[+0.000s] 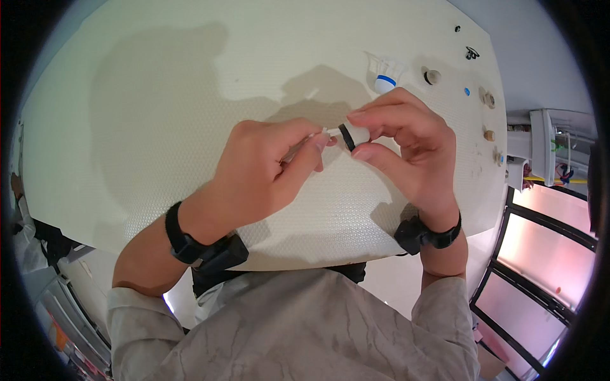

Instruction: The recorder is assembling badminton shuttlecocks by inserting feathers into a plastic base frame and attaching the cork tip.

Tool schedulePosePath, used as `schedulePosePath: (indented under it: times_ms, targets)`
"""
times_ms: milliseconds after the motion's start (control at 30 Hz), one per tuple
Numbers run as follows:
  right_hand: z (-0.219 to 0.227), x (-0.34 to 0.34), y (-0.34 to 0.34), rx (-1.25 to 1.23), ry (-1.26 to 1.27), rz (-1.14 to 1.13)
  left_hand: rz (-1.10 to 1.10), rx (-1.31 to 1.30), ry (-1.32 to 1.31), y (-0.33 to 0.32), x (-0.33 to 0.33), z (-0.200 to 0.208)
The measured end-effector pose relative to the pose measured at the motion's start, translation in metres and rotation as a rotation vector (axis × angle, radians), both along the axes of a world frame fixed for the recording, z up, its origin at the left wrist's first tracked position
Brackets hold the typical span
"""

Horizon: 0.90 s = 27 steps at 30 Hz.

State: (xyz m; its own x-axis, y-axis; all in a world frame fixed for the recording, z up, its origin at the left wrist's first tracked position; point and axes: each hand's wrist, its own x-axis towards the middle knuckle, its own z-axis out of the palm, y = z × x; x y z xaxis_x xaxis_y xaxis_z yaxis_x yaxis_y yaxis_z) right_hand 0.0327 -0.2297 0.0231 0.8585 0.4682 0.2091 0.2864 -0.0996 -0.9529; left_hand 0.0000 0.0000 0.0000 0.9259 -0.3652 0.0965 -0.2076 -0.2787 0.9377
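My right hand (413, 136) pinches a white, rounded shuttlecock head (358, 134) with a black band, between thumb and fingertips. Its banded end faces left. In my left hand (273, 162), thumb and fingers close on a thin white stem (333, 132), which reaches the banded side of the head. Whether the stem is inside the head or only touching it, I cannot tell. Just beyond my right hand a shuttlecock (386, 79) with a blue band lies on the table, its skirt pointing away.
The pale textured table (159, 82) spreads before me. Along its right side lie a white knob with a dark rim (433, 77), a small blue piece (467, 91), black bits (471, 53) and several beige pieces (488, 99). A shelf (542, 146) stands past the right edge.
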Motion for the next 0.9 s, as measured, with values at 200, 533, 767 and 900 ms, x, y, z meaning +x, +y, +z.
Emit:
schedulePosePath:
  times_ms: [200,533,767,900]
  targets:
    - [-0.003,-0.008,0.011,-0.224,-0.488,0.061,0.083,0.047,-0.214,-0.002,-0.001,-0.01]
    - [-0.012,0.002,0.002,0.043,0.279,-0.024,-0.071,-0.049,-0.131,0.0,0.0,-0.006]
    - [-0.006,0.005,0.0,0.144,0.311,0.039,-0.081,-0.07,-0.027,0.002,0.001,0.002]
    - [-0.004,0.002,-0.005,0.07,0.161,0.026,-0.048,-0.104,0.02,0.001,0.0,0.0]
